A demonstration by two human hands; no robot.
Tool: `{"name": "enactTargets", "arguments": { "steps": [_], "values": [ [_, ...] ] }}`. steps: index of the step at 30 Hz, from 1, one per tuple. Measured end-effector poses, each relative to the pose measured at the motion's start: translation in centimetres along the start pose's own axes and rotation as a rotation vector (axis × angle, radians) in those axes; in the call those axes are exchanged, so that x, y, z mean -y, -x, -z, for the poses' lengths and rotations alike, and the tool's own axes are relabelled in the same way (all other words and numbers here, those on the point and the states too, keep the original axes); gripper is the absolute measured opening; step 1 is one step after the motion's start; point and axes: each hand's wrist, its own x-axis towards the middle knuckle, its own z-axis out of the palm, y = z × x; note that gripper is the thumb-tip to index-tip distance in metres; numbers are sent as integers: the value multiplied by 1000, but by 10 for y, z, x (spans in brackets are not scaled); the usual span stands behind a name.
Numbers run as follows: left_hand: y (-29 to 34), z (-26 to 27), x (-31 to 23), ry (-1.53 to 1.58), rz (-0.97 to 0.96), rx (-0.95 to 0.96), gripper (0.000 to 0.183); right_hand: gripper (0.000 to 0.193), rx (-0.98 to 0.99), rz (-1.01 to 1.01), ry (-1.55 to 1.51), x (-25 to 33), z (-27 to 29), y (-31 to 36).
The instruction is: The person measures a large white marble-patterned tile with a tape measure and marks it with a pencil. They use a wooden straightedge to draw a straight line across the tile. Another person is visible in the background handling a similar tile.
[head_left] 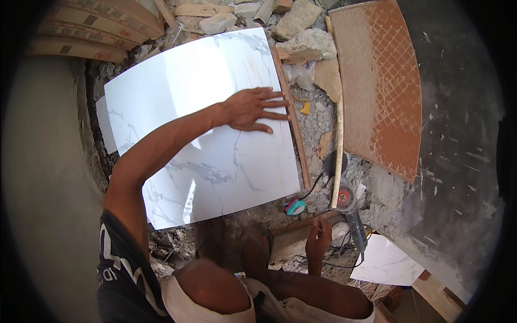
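A large white tile with grey marbling [215, 156] lies before me, its glossy face up. My left hand [253, 110] rests flat on it near the right edge, fingers spread. A thin brown wooden strip [295, 129] runs along that edge, under or beside my fingertips. Lower right, my right hand [319, 239] is raised beside my knee with its fingers drawn together; whatever may be between them is too small to make out. Just right of it lies an angle grinder [353, 215] with a cord. A small teal and pink tool [295, 206] sits by the tile's near right corner.
Rubble and stones [307, 46] fill the far side. A pale stick [339, 134] lies beside a brown tile, back side up [382, 86]. Cardboard boxes [97, 27] stand far left. A smaller marbled piece [385, 261] lies near right, and a wall [54, 161] rises left.
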Motion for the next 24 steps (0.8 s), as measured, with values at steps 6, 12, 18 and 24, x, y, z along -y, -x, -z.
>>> {"name": "enactTargets", "arguments": {
  "steps": [6,12,18,24],
  "values": [
    [125,80,260,-702,1382,122,74,25,98,-54,23,-1,-12,13],
    [4,41,66,-327,668,-364,70,25,78,-145,50,-16,5,17],
    [-2,3,-11,-126,275,26,69,29,54,1,24,5,-4,-6],
    [17,56,165,-463,1038,-3,71,25,100,-104,27,10,1,9]
  ]
}}
